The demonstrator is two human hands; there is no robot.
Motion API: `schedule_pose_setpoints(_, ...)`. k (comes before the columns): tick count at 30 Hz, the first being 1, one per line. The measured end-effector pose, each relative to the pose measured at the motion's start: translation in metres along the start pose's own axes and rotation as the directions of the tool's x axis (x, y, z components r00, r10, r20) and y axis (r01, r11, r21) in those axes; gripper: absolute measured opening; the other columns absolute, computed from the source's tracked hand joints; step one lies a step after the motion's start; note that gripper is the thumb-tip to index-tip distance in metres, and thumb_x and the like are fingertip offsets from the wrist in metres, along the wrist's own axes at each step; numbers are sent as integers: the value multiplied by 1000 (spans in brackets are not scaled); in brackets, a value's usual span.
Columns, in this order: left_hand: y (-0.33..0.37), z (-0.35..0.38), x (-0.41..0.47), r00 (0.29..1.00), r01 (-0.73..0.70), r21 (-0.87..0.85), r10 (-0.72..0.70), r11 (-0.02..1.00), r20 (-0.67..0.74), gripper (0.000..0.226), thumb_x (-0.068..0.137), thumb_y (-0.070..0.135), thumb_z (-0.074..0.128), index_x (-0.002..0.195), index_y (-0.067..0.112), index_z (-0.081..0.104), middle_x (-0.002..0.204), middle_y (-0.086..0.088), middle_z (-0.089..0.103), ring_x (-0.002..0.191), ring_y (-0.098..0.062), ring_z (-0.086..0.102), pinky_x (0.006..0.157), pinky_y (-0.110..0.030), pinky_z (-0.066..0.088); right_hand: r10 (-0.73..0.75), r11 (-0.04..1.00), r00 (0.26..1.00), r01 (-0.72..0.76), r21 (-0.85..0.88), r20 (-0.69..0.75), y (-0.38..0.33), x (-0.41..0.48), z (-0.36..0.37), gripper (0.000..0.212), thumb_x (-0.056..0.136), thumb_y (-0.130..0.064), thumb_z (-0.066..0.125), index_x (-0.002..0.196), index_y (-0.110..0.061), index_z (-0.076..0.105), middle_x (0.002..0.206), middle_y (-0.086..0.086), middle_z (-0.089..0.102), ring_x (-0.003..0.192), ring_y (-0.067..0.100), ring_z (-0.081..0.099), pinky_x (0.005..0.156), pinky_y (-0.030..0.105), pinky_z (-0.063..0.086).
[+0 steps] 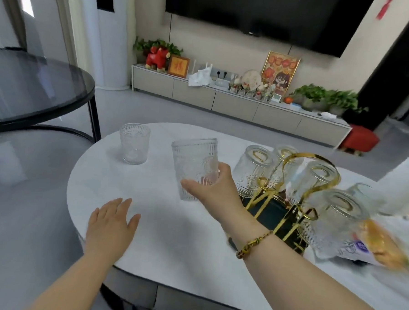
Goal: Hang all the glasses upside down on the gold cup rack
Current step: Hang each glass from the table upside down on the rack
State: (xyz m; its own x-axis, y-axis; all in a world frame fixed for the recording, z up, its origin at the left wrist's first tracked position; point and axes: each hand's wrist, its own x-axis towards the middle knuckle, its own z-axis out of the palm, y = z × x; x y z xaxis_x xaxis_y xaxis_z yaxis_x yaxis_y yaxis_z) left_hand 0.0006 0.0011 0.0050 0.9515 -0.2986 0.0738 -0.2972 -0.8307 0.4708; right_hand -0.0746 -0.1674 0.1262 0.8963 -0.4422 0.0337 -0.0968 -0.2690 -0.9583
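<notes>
My right hand [214, 191] grips a clear embossed glass [193, 165] upright, just above the white table [147, 234], left of the rack. The gold cup rack [289, 197] stands on a dark green base at the table's right side. Several glasses hang upside down on its arms, among them one at the back left [252, 171] and one at the front right [337, 221]. Another clear glass [134, 143] stands upright, alone, at the far left of the table. My left hand [111, 225] hovers flat over the near left part of the table, fingers apart and holding nothing.
A snack bag [379, 244] and a white paper roll [401, 179] lie at the table's right edge, close to the rack. A dark glass round table [36, 91] stands to the left. A TV cabinet [225, 101] lines the far wall.
</notes>
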Motion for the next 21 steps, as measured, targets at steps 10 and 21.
schedule_pose_setpoints(10,87,38,-40,936,-328,-103,338,939,99,46,94,36,39,137,24,28,151,0,28,138,-16,23,116,-32,8,-102,936,985,48,-349,-137,-54,-99,-123,73,44,-50,73,103,-43,32,90,-24,39,81,-4,45,54,11,38)
schedule_pose_setpoints(21,92,50,-42,904,-374,68,347,925,249,46,96,41,25,140,28,20,154,4,17,142,-17,9,117,-33,5,-42,826,986,-55,-561,-159,-74,-119,-209,85,25,-61,64,100,-32,34,90,-4,49,70,16,56,56,30,46)
